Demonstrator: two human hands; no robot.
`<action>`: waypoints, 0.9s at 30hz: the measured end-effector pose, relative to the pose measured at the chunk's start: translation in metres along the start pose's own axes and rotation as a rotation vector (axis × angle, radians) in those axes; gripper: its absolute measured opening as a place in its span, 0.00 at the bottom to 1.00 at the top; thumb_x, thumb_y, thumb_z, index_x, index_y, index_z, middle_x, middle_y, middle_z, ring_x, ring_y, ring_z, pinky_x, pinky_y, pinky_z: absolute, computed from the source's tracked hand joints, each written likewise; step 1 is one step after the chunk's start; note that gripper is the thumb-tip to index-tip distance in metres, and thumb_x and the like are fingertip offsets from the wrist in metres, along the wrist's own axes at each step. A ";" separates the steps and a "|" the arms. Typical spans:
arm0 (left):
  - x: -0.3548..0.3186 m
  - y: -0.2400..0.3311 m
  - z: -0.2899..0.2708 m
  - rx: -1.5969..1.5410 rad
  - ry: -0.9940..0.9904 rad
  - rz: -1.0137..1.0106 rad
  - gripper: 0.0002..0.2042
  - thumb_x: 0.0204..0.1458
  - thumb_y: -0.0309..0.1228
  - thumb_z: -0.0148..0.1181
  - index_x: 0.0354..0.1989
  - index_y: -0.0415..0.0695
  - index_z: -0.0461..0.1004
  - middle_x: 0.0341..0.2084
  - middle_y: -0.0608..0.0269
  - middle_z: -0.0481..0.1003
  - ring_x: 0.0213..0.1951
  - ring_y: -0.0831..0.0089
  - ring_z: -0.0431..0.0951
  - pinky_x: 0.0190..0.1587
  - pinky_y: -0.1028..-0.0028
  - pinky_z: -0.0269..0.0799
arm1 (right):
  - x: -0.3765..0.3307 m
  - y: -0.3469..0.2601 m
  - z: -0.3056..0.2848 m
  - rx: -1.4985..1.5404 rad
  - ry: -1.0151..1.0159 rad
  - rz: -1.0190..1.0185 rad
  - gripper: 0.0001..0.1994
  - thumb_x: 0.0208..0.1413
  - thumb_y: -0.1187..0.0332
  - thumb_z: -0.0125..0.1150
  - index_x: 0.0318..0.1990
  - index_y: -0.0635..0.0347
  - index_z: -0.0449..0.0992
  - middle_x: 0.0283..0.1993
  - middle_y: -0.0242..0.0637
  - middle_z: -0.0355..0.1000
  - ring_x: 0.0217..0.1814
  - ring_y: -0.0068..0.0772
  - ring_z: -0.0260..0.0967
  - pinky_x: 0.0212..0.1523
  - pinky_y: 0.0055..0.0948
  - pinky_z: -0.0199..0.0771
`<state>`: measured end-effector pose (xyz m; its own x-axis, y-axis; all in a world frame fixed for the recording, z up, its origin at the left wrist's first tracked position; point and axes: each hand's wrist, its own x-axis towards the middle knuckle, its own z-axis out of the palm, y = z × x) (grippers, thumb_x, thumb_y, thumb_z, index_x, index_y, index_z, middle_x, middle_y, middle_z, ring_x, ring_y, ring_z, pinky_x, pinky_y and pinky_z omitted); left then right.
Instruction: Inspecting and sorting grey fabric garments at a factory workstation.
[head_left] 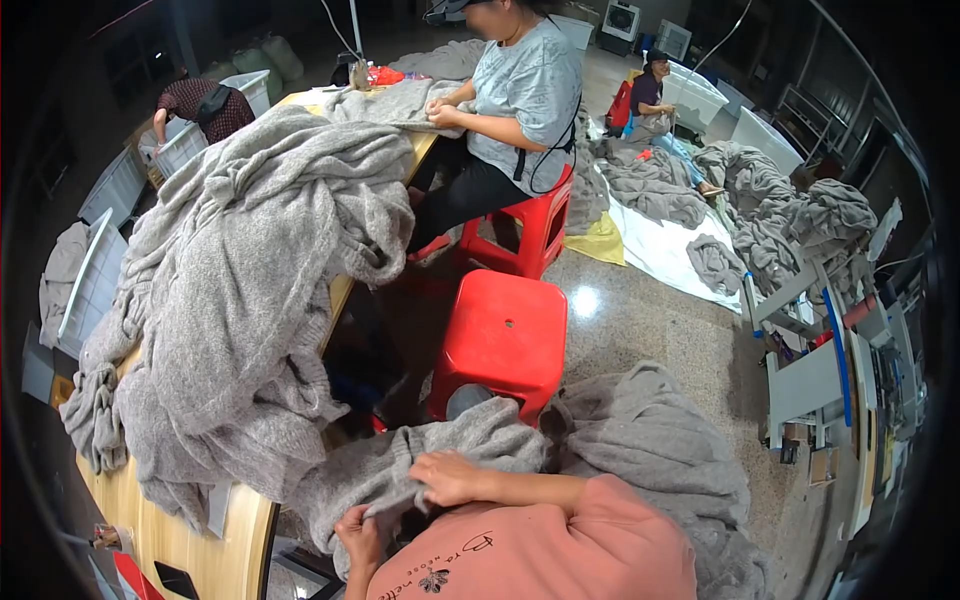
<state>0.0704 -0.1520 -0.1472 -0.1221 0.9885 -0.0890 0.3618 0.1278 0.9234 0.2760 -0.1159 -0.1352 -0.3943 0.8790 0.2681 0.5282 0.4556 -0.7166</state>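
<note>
A grey knitted cloth [365,470] lies across my lap, running from the table's edge toward the red stool. My left hand [360,538] pinches its near edge between thumb and fingers. Slightly farther and to the right, my right hand [447,478] has its fingers closed on the same cloth; the fingertips are partly hidden in the folds. To my left, a large heap of grey knits [250,270] covers much of the wooden table [215,555] and hangs over its side. More grey knit [650,440] is bunched at my right side.
A red stool [507,330] stands ahead of me. Beyond it, a co-worker [525,85] sits on another red stool, handling grey knit at the table. Grey piles [770,210] cover sheets on the floor at right, near a seated person. A phone [177,580] lies on the table.
</note>
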 end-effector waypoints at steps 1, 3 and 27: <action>-0.002 0.003 0.000 -0.017 -0.049 -0.022 0.06 0.36 0.17 0.51 0.23 0.33 0.73 0.15 0.64 0.73 0.20 0.82 0.68 0.23 0.80 0.65 | 0.003 -0.004 0.003 -0.031 0.050 -0.131 0.06 0.42 0.67 0.52 0.28 0.58 0.67 0.27 0.44 0.68 0.29 0.48 0.66 0.29 0.41 0.65; -0.006 0.011 0.003 -0.085 -0.062 -0.095 0.05 0.37 0.17 0.52 0.23 0.33 0.73 0.14 0.65 0.72 0.20 0.82 0.68 0.23 0.81 0.65 | 0.012 -0.015 0.014 0.219 0.042 -0.194 0.07 0.42 0.67 0.54 0.28 0.60 0.68 0.26 0.46 0.68 0.28 0.50 0.65 0.28 0.41 0.64; 0.019 0.047 -0.014 -0.714 0.013 -0.507 0.04 0.36 0.24 0.53 0.20 0.47 0.66 0.19 0.73 0.65 0.26 0.81 0.65 0.31 0.79 0.63 | -0.024 0.022 0.003 -0.044 0.080 -0.217 0.11 0.31 0.78 0.48 0.29 0.67 0.68 0.30 0.46 0.67 0.30 0.47 0.65 0.31 0.38 0.66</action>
<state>0.0720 -0.1279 -0.1002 -0.1232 0.8248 -0.5518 -0.4038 0.4662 0.7871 0.2947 -0.1272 -0.1589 -0.4426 0.7674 0.4639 0.4709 0.6391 -0.6081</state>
